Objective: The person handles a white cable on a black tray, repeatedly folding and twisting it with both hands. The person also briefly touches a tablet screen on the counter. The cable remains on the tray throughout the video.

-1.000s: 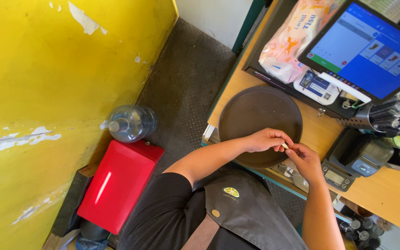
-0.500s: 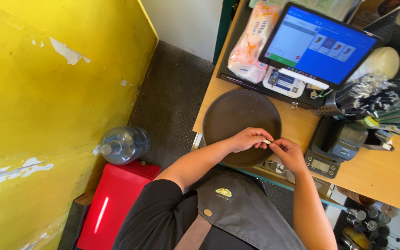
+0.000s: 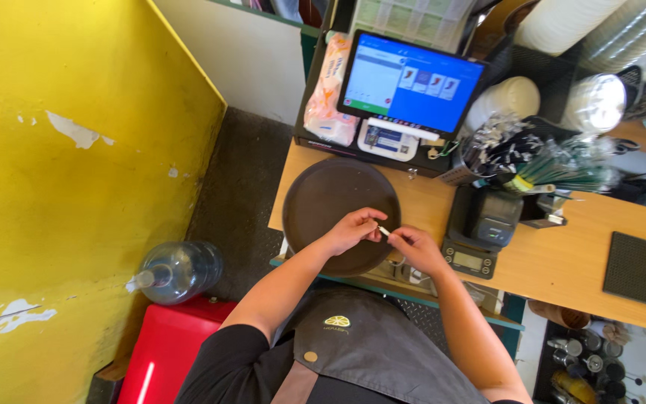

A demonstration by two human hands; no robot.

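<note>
My left hand [image 3: 353, 229] and my right hand [image 3: 418, 248] meet over the near edge of a round dark brown tray [image 3: 323, 196] that lies on the wooden counter [image 3: 562, 258]. Between the fingertips of both hands sits a small white object [image 3: 383, 231], too small to identify. Both hands pinch it. A grey apron with a yellow emblem [image 3: 337, 321] covers my chest below the hands.
A blue touchscreen [image 3: 410, 82] stands behind the tray, with a packet of wipes [image 3: 328, 93] to its left. A small black scale [image 3: 480, 224] and a holder of straws [image 3: 547, 168] sit right. On the floor left: a water bottle [image 3: 176, 271], a red box [image 3: 166, 352], a yellow wall [image 3: 61, 172].
The camera has shifted, so the counter and tray now appear lower and more central. Both hands stay together over the tray's edge, still pinching the small white object.
</note>
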